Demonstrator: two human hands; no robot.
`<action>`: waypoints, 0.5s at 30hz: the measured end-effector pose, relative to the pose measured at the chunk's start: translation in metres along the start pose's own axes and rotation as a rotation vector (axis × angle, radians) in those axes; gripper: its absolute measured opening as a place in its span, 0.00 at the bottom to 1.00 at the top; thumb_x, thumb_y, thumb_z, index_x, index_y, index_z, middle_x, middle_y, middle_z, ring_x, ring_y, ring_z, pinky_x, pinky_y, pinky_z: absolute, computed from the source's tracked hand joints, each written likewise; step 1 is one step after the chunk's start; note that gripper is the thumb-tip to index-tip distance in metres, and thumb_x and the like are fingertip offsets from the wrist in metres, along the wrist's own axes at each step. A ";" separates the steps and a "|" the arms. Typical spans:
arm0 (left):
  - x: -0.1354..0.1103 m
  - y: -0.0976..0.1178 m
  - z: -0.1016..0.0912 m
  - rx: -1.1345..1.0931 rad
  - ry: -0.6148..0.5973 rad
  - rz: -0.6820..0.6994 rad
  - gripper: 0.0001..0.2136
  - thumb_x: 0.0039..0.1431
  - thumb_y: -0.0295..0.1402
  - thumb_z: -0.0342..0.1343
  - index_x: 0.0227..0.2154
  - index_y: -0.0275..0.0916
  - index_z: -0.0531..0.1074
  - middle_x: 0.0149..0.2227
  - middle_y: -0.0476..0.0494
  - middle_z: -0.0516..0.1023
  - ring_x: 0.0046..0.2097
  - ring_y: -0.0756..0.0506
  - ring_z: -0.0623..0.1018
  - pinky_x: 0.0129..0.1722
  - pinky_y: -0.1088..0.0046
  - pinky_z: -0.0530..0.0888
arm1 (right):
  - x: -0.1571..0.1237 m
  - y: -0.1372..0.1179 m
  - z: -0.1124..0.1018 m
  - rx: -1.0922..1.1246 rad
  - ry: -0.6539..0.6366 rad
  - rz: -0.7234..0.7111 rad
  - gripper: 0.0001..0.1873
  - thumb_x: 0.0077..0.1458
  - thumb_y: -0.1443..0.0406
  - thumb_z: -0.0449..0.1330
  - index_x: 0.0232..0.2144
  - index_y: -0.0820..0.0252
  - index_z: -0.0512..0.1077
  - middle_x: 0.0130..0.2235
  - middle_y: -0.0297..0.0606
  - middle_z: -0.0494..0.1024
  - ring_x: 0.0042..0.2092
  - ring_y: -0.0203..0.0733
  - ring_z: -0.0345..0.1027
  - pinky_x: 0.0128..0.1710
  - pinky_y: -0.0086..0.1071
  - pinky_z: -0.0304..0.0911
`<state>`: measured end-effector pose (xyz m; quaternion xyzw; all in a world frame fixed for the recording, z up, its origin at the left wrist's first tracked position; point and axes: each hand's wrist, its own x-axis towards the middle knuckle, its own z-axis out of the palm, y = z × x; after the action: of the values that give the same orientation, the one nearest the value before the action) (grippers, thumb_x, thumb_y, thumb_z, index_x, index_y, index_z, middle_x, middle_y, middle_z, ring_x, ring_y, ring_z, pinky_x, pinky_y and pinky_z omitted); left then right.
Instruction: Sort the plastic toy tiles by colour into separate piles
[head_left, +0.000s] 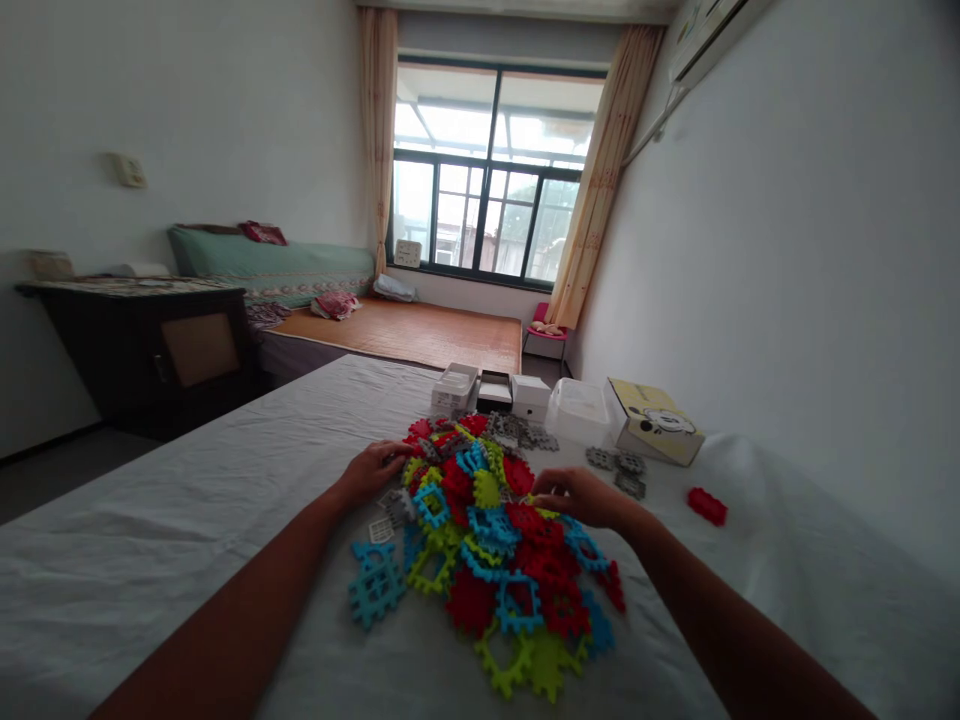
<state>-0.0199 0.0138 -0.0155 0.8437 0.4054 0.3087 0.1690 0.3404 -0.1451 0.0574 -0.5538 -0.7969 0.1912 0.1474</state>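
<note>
A heap of flat interlocking plastic building pieces (pixel 487 490) with notched edges lies on the white-covered surface. Its pieces are red, blue, lime green and grey. At the heap's upper left edge rests my left hand (pixel 373 472), its fingers stretched out and touching pieces there. My right hand (pixel 581 497) is on the right side, with fingers bent and thumb and fingertips close together among red and lime pieces. Whatever lies between those fingertips is too small to make out. A teal square piece (pixel 376 588) is at the lower left, near a small white lattice piece (pixel 381 530).
Behind the heap stand a clear plastic tub (pixel 581 408), small boxes (pixel 530 398) and a yellow-and-white carton (pixel 655 420). Several grey pieces (pixel 628 463) and a red piece (pixel 707 506) lie apart at right. Beyond are a bed (pixel 442 330) and a dark cabinet (pixel 150 350).
</note>
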 end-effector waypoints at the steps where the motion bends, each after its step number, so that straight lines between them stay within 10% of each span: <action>1: 0.000 0.000 0.000 0.004 0.003 0.000 0.19 0.56 0.43 0.47 0.43 0.41 0.77 0.45 0.43 0.78 0.48 0.42 0.74 0.50 0.69 0.68 | 0.001 -0.005 0.001 0.003 -0.015 -0.010 0.16 0.51 0.54 0.60 0.39 0.55 0.75 0.37 0.36 0.78 0.35 0.38 0.70 0.34 0.28 0.62; 9: 0.001 -0.003 0.000 -0.004 -0.009 0.007 0.19 0.57 0.45 0.47 0.43 0.42 0.76 0.46 0.44 0.78 0.49 0.42 0.74 0.49 0.70 0.68 | -0.015 -0.031 0.036 -0.155 0.180 -0.105 0.12 0.58 0.59 0.55 0.40 0.52 0.76 0.41 0.36 0.78 0.45 0.41 0.67 0.46 0.32 0.61; 15: 0.003 -0.009 0.001 -0.034 -0.047 -0.033 0.22 0.56 0.48 0.47 0.45 0.41 0.75 0.48 0.42 0.77 0.52 0.40 0.72 0.52 0.66 0.66 | -0.042 0.024 -0.015 -0.305 0.547 0.127 0.13 0.59 0.59 0.52 0.39 0.52 0.76 0.40 0.37 0.79 0.43 0.42 0.68 0.45 0.33 0.61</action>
<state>-0.0231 0.0218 -0.0195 0.8408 0.4099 0.2930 0.1979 0.3814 -0.1747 0.0580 -0.6490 -0.7111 -0.0777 0.2590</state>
